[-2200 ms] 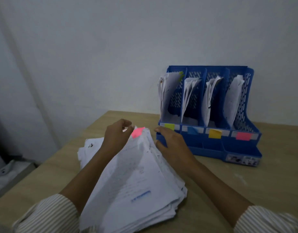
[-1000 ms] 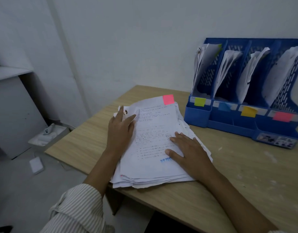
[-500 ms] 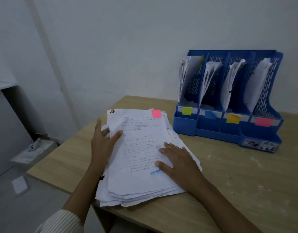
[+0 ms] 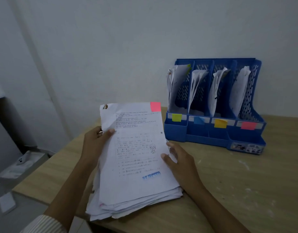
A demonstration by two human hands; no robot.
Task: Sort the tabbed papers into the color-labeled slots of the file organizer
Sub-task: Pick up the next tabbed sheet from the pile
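I am holding the top sheet point(image 4: 134, 148) lifted off the stack point(image 4: 136, 204), which is lying at the near left of the tabletop point(image 4: 237, 190). My left hand point(image 4: 96, 143) is pinching the sheet's left edge, thumb on the face and fingers curled behind. My right hand point(image 4: 176, 160) is resting by the right edge with fingers loosely bent; whether its grip is really closing on the paper I cannot tell, though the thumb seems to be touching it.

The sheet is looking light and limp, creased near the far left corner, so I am judging it will sag or fold if held by one corner. Taking both long edges partway up should be keeping it flat enough to drop in. The pink tab point(image 4: 155, 106) is sitting at its far right corner.

The organizer point(image 4: 178, 132) is standing at the far right, against the wall. Its four slots are carrying labels from left to right: green point(image 4: 176, 117), blue point(image 4: 199, 120), yellow point(image 4: 220, 123), pink point(image 4: 248, 125). Each slot is already holding a few leaning sheets. This one, I am judging, is belonging in the rightmost.
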